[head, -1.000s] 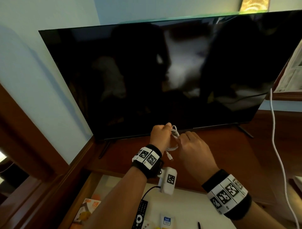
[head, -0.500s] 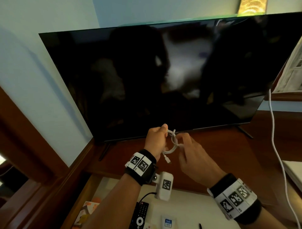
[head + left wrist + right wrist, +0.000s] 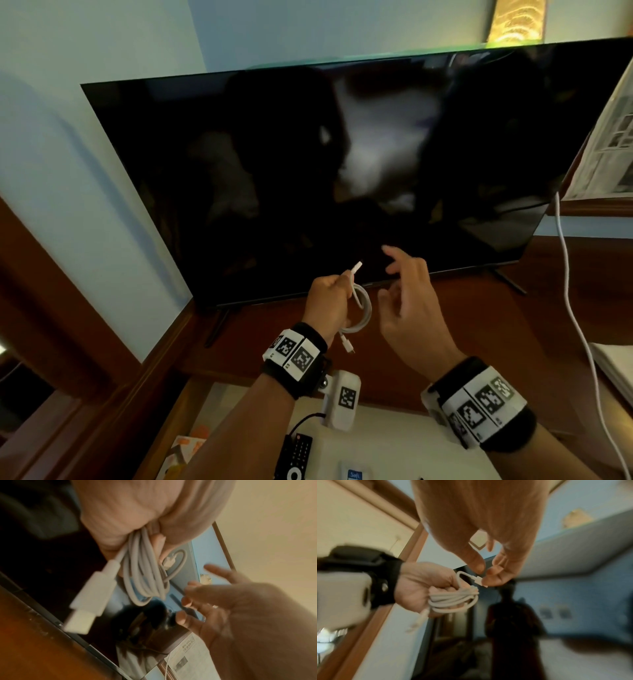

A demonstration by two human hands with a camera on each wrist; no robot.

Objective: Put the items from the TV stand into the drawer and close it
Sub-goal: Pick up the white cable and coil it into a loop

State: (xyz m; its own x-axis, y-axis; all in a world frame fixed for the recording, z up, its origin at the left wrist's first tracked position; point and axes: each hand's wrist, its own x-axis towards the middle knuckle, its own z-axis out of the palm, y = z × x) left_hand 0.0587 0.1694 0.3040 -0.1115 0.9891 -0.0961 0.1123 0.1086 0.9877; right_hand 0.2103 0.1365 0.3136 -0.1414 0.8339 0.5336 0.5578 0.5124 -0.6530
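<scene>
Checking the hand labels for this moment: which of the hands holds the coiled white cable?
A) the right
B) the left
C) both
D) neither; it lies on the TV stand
B: the left hand has its fingers curled round the coiled white cable, while the right hand hovers beside it with fingers spread.

White cable (image 3: 359, 308), black TV screen (image 3: 308, 171), reddish-brown wooden stand (image 3: 479, 308), pale blue wall (image 3: 85, 154)

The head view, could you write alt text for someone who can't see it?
A person's left hand grips a coiled white cable in front of a dark TV, while the right hand hovers open beside it. Below, an open drawer holds a black remote.
</scene>
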